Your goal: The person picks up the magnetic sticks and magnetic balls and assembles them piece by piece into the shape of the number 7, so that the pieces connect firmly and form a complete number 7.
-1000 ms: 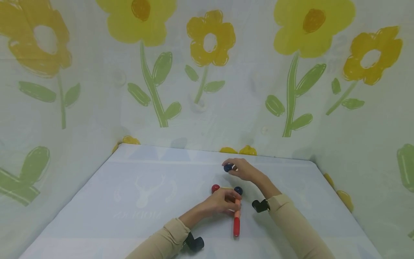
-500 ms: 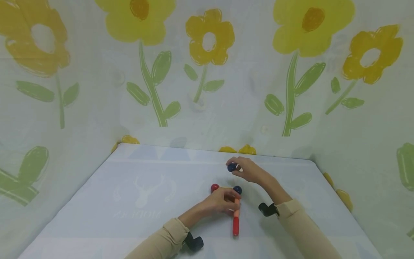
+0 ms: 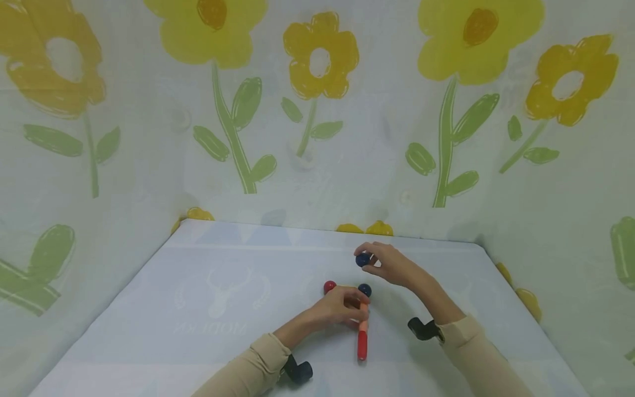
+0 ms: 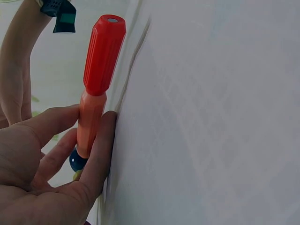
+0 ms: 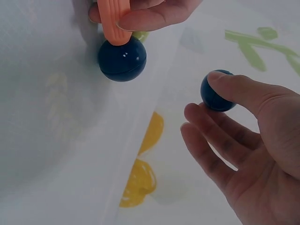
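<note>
My left hand [image 3: 334, 307] pinches an orange magnetic stick [image 4: 89, 124] between thumb and fingers, close to the tabletop. A red magnetic stick [image 4: 104, 56] joins its near end in line. At its far end sits a dark blue ball [image 5: 123, 58]. From that ball a yellow stick [image 3: 348, 286], mostly hidden behind the left hand, runs left to a red ball [image 3: 329, 286]. My right hand [image 3: 392, 264] holds a second dark blue ball [image 5: 214, 96] between thumb and fingertips. It is raised beyond the joined pieces and apart from them.
The white table [image 3: 238, 298] has a faint printed deer's head and lettering. A flower-patterned curtain [image 3: 347, 165] rises around its back and sides. Black camera mounts [image 3: 300, 372] are worn on both wrists.
My right hand has moved to the right with the dark blue ball in its fingers. The left hand and the joined sticks have stayed practically still.
</note>
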Demonstrator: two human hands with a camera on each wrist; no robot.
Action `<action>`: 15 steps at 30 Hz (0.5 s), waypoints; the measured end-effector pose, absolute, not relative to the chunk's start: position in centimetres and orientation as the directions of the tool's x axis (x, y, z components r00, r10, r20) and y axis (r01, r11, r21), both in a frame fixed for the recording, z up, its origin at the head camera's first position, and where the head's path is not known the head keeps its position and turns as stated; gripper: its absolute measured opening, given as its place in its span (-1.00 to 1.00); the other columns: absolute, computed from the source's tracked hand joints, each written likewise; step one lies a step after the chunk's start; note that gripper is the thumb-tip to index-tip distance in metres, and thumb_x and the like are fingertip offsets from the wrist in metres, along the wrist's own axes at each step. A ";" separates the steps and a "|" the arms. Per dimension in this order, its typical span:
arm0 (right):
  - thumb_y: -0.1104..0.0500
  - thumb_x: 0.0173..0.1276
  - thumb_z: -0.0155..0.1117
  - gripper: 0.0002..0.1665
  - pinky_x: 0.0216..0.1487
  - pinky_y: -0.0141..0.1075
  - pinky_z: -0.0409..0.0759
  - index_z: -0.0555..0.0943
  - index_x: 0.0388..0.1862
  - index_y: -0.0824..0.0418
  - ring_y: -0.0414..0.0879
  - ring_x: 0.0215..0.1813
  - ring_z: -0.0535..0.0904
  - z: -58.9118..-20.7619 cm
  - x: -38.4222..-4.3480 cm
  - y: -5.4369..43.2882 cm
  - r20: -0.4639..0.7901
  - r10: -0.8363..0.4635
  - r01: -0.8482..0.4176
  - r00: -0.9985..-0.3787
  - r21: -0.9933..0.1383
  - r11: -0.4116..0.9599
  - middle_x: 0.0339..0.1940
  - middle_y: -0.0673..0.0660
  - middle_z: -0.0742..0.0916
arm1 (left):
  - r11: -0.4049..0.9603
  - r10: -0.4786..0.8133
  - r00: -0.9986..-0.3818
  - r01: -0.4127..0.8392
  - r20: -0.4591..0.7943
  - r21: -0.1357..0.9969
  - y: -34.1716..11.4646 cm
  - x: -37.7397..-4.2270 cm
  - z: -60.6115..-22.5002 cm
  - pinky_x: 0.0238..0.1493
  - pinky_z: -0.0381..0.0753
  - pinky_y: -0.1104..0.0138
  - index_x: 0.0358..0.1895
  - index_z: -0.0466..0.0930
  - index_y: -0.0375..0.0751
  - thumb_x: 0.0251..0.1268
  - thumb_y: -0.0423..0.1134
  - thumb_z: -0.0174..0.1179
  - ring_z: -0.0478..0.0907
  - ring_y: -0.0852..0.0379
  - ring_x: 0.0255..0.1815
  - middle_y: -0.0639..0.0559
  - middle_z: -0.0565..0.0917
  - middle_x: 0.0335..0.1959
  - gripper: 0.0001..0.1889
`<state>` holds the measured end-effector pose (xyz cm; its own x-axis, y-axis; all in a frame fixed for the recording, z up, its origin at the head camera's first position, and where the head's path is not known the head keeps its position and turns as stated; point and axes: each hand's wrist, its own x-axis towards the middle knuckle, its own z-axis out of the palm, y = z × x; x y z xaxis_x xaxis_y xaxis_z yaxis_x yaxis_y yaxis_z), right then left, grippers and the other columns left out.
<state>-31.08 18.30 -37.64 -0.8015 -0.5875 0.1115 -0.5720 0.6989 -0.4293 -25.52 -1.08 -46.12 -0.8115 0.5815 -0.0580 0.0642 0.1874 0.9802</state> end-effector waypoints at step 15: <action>0.16 0.29 0.39 -0.54 -0.21 -0.49 0.64 0.52 0.16 0.06 -0.14 -0.10 0.64 -36.9 -28.5 19.6 0.110 -0.585 -0.566 -0.804 -0.446 0.694 -0.05 0.04 0.72 | 0.214 0.565 -0.822 0.062 -0.072 0.975 -0.9 -25.6 -46.1 -0.17 0.74 0.25 0.05 0.65 -0.17 0.24 -0.31 0.32 0.60 0.13 -0.22 0.00 0.65 -0.16 -0.70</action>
